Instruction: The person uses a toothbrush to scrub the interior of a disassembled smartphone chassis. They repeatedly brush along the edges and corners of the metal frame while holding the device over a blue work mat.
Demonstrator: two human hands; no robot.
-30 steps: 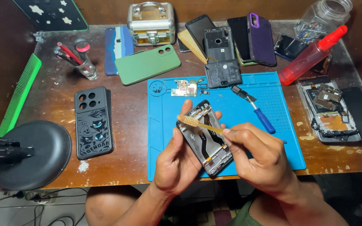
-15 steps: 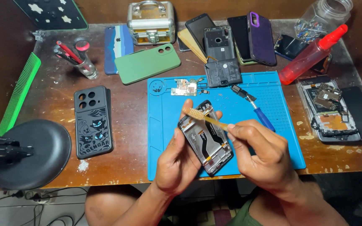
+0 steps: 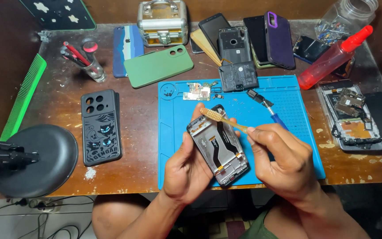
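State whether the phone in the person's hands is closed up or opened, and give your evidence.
Opened. The phone frame, held by the left hand, has no back cover: its flex cable and inner frame show. The right hand holds a brush at its top.

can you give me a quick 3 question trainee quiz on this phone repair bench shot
1. True or false: the left hand holds the opened phone frame above the blue mat.
2. What does the right hand hold? A) the toothbrush B) the red squeeze bottle C) the green comb
3. Fill in: the brush head sits at the frame's ____ end, the one away from the person.

Key
1. True
2. A
3. top (far)
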